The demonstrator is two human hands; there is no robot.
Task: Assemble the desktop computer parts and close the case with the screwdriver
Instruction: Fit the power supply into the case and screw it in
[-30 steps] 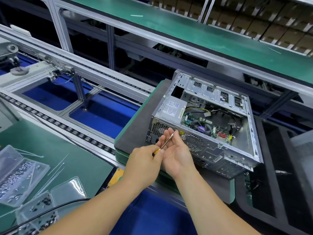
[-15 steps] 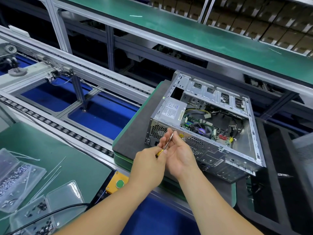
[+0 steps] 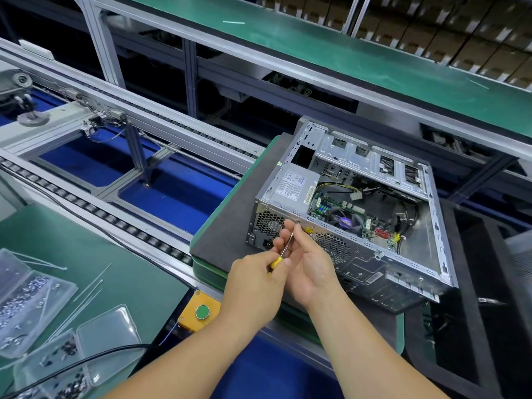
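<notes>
An open silver desktop case (image 3: 431, 226) lies on its side on a dark grey pallet (image 3: 230, 220), its motherboard, power supply and cables showing. My left hand (image 3: 253, 280) grips the yellow handle of a small screwdriver (image 3: 286, 244). The shaft slants up to the case's rear top edge, near the power supply grille. My right hand (image 3: 308, 263) is beside it, its fingers steadying the shaft near the tip. No side panel of the case is in view.
A roller conveyor (image 3: 115, 217) runs to the left of the pallet. On the green bench at lower left lie clear trays of screws (image 3: 26, 295) and several cable ties (image 3: 86, 295). A yellow box with a green button (image 3: 200, 311) sits at the bench edge.
Both hands with the screwdriver have moved slightly up and towards the case's rear edge. The tip now lies at the edge. The camera has shifted a little.
</notes>
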